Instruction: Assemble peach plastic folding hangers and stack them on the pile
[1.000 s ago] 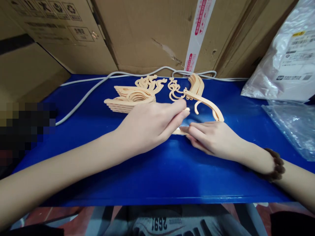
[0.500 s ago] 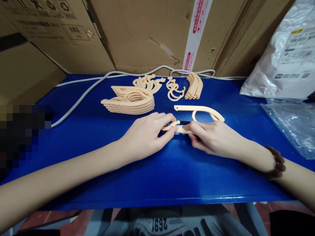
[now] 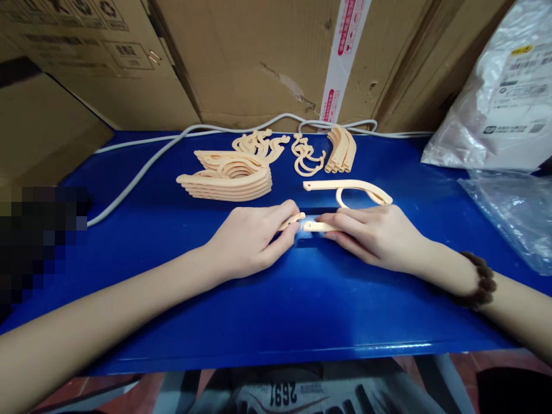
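- While both forearms slant in from the lower corners over the glossy blue tabletop, the two hands come near each other around mid-table, fingertips apart
- Left hand: back upward, wrist almost straight with the forearm, fingers aimed right; thumb and index closed in a pinch on a small cream plastic piece with a knobbed end, most of it hidden by the fingers
- Right hand: back upward, fingers bent and aimed left, thumb on the side nearer the body; digits gripping a narrow cream plastic bar with a hole near its tip; dark brown, bumpy wristband behind it
- Bar's free end points at the left fingertips, just beside the knobbed piece; contact between the two unclear
- Just beyond the right knuckles: long, curved cream plastic arm with a loop below
- Farther back: a stack of curved cream plastic frames at left, a bundle of curved cream plastic tubes at right
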`<state>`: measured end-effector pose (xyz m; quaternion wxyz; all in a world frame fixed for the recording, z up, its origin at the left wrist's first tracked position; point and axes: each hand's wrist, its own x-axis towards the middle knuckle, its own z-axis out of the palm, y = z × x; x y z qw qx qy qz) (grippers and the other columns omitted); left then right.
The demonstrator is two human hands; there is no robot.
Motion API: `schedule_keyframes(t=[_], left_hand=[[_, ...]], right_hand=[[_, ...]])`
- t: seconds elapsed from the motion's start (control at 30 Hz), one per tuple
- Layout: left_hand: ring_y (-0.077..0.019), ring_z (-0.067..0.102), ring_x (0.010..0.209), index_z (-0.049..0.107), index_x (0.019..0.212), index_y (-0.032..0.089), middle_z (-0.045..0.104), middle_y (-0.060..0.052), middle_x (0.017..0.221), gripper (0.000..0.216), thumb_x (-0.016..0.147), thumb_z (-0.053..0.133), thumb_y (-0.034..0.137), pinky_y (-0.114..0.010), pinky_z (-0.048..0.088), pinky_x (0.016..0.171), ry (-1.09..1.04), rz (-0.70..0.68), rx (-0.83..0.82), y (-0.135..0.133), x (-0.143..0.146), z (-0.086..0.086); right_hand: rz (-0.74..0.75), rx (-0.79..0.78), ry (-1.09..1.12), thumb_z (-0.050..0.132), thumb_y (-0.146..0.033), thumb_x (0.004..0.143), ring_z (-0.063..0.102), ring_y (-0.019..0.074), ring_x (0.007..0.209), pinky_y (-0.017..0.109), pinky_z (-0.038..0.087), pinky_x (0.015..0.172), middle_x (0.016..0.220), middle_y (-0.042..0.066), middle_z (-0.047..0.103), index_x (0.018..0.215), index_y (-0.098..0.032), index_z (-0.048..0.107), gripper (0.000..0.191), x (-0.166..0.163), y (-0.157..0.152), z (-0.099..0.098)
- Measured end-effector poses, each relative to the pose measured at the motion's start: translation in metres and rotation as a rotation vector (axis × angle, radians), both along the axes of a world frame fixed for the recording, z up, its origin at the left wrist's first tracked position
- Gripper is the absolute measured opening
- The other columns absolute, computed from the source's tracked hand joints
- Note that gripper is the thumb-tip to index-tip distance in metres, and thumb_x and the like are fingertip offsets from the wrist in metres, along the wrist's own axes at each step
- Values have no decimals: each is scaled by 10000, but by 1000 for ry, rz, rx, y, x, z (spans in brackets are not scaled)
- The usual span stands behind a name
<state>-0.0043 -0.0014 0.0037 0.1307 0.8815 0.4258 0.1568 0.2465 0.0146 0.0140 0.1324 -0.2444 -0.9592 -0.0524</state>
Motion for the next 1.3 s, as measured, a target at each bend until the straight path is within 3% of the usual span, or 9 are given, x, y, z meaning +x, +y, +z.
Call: schedule_keyframes(t=[0.2, 0.43, 0.8, 0.93, 1.1, 1.3], left_hand=[[-150, 613, 666, 548, 989, 199, 663, 13, 803, 299, 1029, 292, 348, -260, 351, 569, 4, -20, 19, 0, -2, -2], [-160, 634, 711, 558, 1009, 195, 670, 7, 830, 340, 1041, 257, 351, -271, 379, 598, -8, -40, 22, 0, -3, -3], [-144, 590, 629, 518, 970, 192, 641, 8, 764, 340, 1038, 223, 345, -261, 386, 587, -20, -109, -47, 0, -4, 1], [-147, 591, 609, 501, 959, 194, 631, 15, 735, 325, 1041, 221, 339, -261, 370, 571, -1, -113, -41, 0, -4, 1], [-164, 613, 581, 473, 942, 199, 652, 12, 731, 288, 1033, 343, 439, -256, 320, 508, 124, -109, 59, 1, -1, -1], [-192, 637, 554, 473, 944, 190, 662, -10, 692, 271, 1048, 365, 416, -258, 261, 463, 343, -105, 193, 2, 2, 1]], right_hand=[[-17, 30, -16, 406, -319, 1040, 677, 114, 666, 246, 417, 567, 916, 22, 751, 1212, -175, 623, 312, 0, -1, -1], [-19, 2, -19, 370, -329, 1052, 709, 134, 735, 236, 453, 600, 931, 44, 762, 1260, -169, 609, 355, 0, -1, -3], [-29, 273, -43, 424, -318, 1040, 624, 103, 592, 264, 379, 542, 660, -35, 643, 1204, -188, 658, 314, -1, -5, 0], [-37, 276, -32, 430, -324, 1039, 638, 101, 598, 260, 375, 545, 667, -35, 660, 1178, -194, 665, 302, -2, -5, 0], [-47, 204, -28, 440, -345, 1034, 664, 111, 642, 249, 395, 568, 708, -23, 692, 1204, -207, 659, 310, -2, -5, 0], [-40, 172, -38, 444, -342, 1029, 667, 118, 650, 256, 413, 572, 819, 4, 740, 1221, -186, 656, 325, -2, -6, -1]])
